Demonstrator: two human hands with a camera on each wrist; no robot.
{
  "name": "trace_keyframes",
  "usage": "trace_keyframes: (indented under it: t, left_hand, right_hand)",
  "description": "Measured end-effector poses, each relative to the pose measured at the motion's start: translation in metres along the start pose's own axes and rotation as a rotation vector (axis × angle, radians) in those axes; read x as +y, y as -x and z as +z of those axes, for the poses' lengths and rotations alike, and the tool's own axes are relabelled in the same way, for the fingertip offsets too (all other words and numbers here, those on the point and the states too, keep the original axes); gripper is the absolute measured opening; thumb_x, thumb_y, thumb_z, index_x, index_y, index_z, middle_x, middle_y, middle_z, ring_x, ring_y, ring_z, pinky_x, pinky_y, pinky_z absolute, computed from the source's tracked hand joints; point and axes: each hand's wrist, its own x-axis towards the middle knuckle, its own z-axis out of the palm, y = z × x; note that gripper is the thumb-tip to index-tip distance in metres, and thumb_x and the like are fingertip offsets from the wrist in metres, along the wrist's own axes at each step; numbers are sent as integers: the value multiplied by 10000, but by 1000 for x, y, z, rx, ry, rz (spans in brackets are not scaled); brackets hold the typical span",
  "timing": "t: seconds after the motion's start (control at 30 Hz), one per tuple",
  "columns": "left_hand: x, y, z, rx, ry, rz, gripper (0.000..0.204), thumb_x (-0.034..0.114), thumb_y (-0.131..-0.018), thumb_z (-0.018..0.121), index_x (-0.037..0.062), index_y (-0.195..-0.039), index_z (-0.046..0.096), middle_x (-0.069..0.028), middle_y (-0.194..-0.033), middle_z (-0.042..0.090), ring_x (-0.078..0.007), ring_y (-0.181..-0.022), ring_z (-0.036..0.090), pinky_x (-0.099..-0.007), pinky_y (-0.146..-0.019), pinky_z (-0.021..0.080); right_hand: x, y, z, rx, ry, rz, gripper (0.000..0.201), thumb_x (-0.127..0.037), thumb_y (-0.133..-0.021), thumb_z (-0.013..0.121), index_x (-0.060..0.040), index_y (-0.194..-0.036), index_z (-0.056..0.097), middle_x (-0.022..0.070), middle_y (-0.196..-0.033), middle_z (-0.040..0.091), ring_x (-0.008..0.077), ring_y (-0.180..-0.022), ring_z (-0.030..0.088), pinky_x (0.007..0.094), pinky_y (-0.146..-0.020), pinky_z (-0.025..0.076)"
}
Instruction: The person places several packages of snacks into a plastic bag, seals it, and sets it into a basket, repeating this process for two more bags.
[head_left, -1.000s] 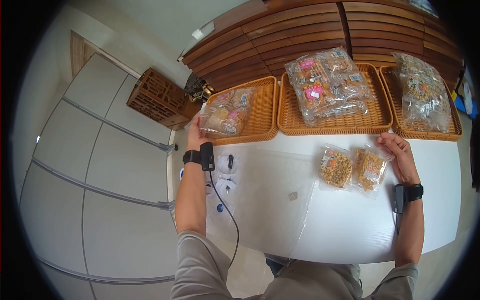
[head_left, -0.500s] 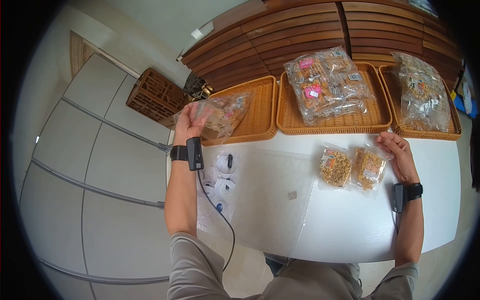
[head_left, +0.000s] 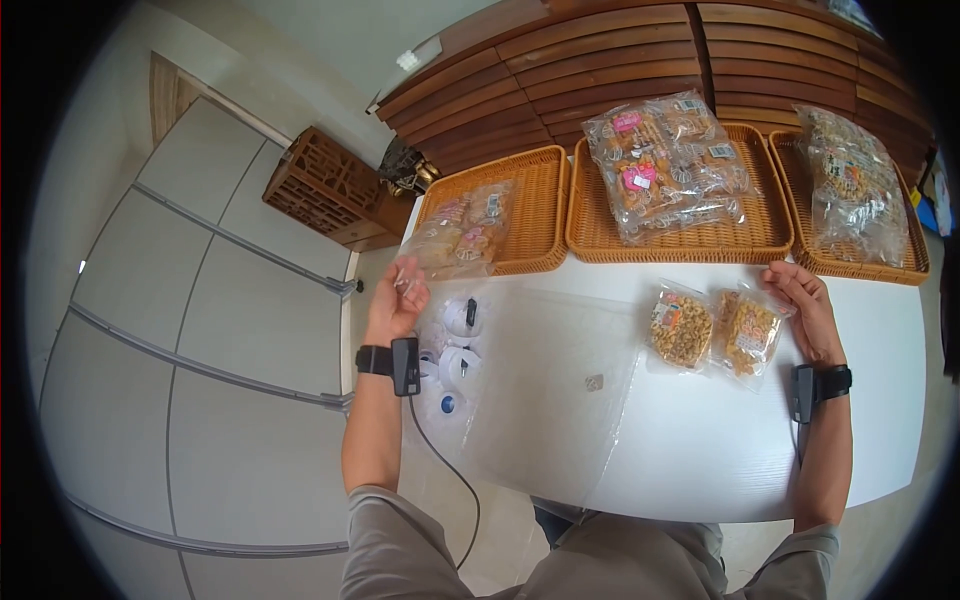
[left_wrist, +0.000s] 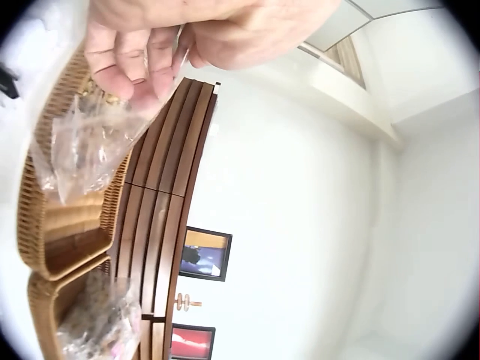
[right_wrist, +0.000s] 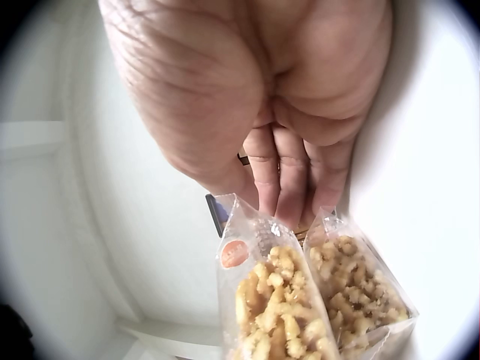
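In the left basket (head_left: 559, 205) lies a clear plastic bag (head_left: 467, 222) with several snack packets in it. My left hand (head_left: 398, 298) pinches the loose film at the bag's near end between thumb and fingers; the left wrist view shows this film (left_wrist: 86, 157) hanging from the fingertips. On the white table, my right hand (head_left: 808, 308) pinches the top corner of a clear packet of golden fried snack (head_left: 748, 336). A second snack packet (head_left: 681, 328) stands just left of it. The right wrist view shows the gripped packet (right_wrist: 277, 307) under the thumb, its neighbour (right_wrist: 356, 281) beside it.
A large clear sheet or flat bag (head_left: 550, 375) covers the table's middle. White rolls (head_left: 460, 365) lie left of it. The middle basket (head_left: 680, 250) and right basket (head_left: 870, 268) hold bulky bags of packets. A slatted wooden cabinet (head_left: 620, 60) stands behind.
My left hand pulled the bag's film left and up, then came back down and right; the bag now lies flatter in the basket. The right hand stays at its packet.
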Motion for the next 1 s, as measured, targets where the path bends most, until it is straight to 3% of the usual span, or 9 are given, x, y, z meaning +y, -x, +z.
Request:
trace_keyframes:
  t: [0.03,0.2,0.33,0.57,0.77,0.87,1.0]
  left_hand:
    - [-5,5,-2,3,13,-37,280,331,-1066,437,172,-1251,574,0,-1171,668,-176,-912,633,-358,-748,535]
    - [-27,18,-8,43,-29,-81,285,363,-1049,482,185,-1243,590,24,-1149,649,-165,-971,621,-369,-820,505]
    - [-26,48,20,138,-96,-77,284,350,-1010,576,169,-1227,606,22,-1155,629,-164,-1009,607,-388,-858,501]
    - [-59,45,-3,-63,-76,-90,144,247,-978,637,128,-1059,644,32,-900,683,-153,-850,659,-358,-825,553]
    - [-63,51,-9,-94,-94,-203,147,265,-957,667,127,-1003,641,6,-882,705,-198,-843,691,-395,-841,561]
    - [-49,50,-13,76,-11,-226,426,361,-861,776,84,-1108,566,-99,-992,650,-269,-922,659,-450,-881,551]
    - [-24,32,-29,233,177,-190,890,438,-760,848,67,-1379,327,-179,-1127,514,-325,-1007,587,-503,-898,538]
  right_hand:
    - [1,0,0,1,-2,2,228,-145,-978,616,-13,-1155,675,80,-1071,707,155,-1036,645,305,-1018,463]
    - [1,0,0,2,-13,0,229,-141,-975,619,-9,-1154,673,83,-1070,709,157,-1031,651,300,-1008,472]
    - [1,0,-1,6,-20,6,228,-140,-974,622,-6,-1151,673,84,-1066,710,157,-1026,654,295,-1003,475]
    - [1,0,0,2,-18,-2,227,-135,-978,613,-5,-1156,669,85,-1064,710,152,-1017,653,284,-998,475]
    - [1,-1,0,3,-11,2,224,-136,-979,610,-7,-1154,668,80,-1061,709,148,-1018,650,281,-998,473]
    - [1,0,0,3,-13,6,225,-143,-981,608,-11,-1154,668,75,-1060,708,147,-1022,647,284,-1004,468]
    - [1,0,0,5,-2,10,227,-151,-984,604,-16,-1155,669,69,-1059,707,146,-1026,643,286,-1011,459]
